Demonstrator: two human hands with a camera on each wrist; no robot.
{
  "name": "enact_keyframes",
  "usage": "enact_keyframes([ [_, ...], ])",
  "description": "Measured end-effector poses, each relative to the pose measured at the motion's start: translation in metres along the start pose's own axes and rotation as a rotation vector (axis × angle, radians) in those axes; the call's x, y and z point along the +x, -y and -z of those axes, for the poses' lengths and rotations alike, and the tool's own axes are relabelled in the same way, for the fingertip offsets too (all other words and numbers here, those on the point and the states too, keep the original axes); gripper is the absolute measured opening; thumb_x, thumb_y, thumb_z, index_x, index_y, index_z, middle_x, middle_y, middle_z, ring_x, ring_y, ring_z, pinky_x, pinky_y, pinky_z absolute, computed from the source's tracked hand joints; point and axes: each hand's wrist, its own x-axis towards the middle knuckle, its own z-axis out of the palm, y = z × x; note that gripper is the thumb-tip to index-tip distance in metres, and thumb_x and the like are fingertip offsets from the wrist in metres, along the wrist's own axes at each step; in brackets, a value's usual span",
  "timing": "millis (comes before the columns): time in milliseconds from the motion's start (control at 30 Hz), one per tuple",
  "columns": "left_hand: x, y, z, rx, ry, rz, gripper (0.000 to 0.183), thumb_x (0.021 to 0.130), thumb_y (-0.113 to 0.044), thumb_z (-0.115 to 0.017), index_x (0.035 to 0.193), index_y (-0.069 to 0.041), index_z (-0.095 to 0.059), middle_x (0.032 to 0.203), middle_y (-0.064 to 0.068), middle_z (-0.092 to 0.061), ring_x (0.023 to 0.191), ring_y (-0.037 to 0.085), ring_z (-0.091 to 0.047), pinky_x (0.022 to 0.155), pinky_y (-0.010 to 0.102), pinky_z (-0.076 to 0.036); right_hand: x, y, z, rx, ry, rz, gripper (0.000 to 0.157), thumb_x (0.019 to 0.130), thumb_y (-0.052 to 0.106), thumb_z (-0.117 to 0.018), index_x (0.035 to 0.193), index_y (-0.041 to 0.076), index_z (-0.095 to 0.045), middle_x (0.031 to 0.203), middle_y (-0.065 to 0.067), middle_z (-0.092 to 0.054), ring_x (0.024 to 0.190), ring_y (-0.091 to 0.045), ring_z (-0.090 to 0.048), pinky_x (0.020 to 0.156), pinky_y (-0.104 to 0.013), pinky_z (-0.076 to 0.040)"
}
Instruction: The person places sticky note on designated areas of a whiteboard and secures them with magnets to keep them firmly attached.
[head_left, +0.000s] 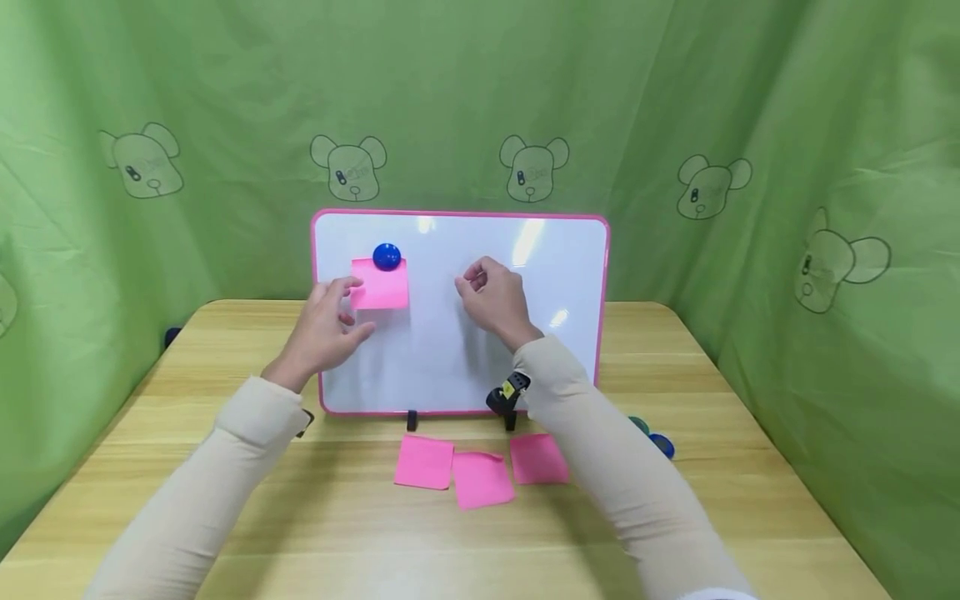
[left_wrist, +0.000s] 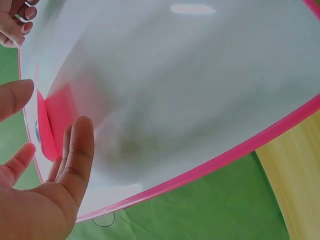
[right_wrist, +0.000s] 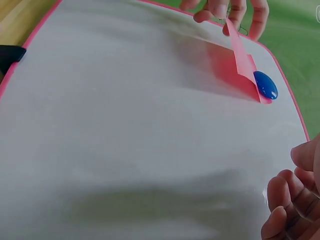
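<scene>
Pink note [head_left: 381, 290]: upper left of the whiteboard [head_left: 442, 358], under a blue magnet [head_left: 387, 257], its lower part standing off the surface
Left hand [head_left: 324, 329]: spread wide, thumb well apart, right at the note's left edge — I can't tell whether it touches
Right hand [head_left: 497, 298]: loosely curled before the board's middle, narrow gap at the thumb, nothing held that I can see
Right sleeve [head_left: 622, 483]: hides part of a green disc [head_left: 640, 425] from me — and the right wrist view crops the right hand
</scene>
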Motion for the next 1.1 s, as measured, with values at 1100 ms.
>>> enact_keyframes([
  [1100,-0.05,0.023,-0.064,-0.127,0.078,-0.017,0.06,0.087,-0.015,-0.071,0.139,-0.012,-0.041,0.131,0.019,-0.042,0.089,0.026,-0.06,0.069,0.036,-0.056,-0.07,-0.102,0.041,-0.016,-0.068,-0.189,0.017,0.09,0.022,-0.065,0.09,0.005,-0.062,0.083,-0.009,-0.062,0.077,-0.023,-0.057,0.065,-0.031,-0.047],
])
